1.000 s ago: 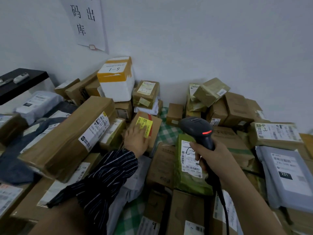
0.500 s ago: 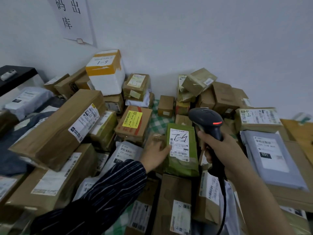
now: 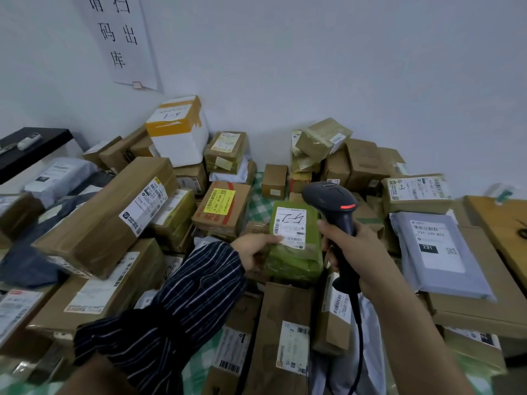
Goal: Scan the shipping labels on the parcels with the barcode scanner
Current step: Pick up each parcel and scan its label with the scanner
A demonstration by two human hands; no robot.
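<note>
Under the left thumb (image 3: 272,238), the lower-left corner of a white shipping label (image 3: 289,228) lies pinned as the left hand (image 3: 253,252) grips the near-left edge of a green parcel (image 3: 293,263). The other fingers of that hand are hidden beneath the packet. Just right of the thumb, across the label, the right hand (image 3: 356,252) has its fingers wrapped around the handle of a black barcode scanner (image 3: 330,201), forefinger by the trigger. The scanner's head stands beyond those fingers, beside the label's upper-right corner, with a red lamp lit on its back. No beam shows on the paper. A cable (image 3: 360,337) drops from the handle toward the person, and a striped sleeve (image 3: 176,317) covers the left forearm.

Further out from the left fingers sits a box with a yellow label (image 3: 222,208), and beyond the right hand lies a grey mailer (image 3: 436,252), both amid heaped cartons. A paper sign (image 3: 122,38) hangs on the wall behind.

This looks like the moment of presenting one parcel for scanning. The next move probably calls for tilting the scanner's nose down onto the barcode strip near the thumb, holding the packet steady and the soft wrapping flat so the code reads.
</note>
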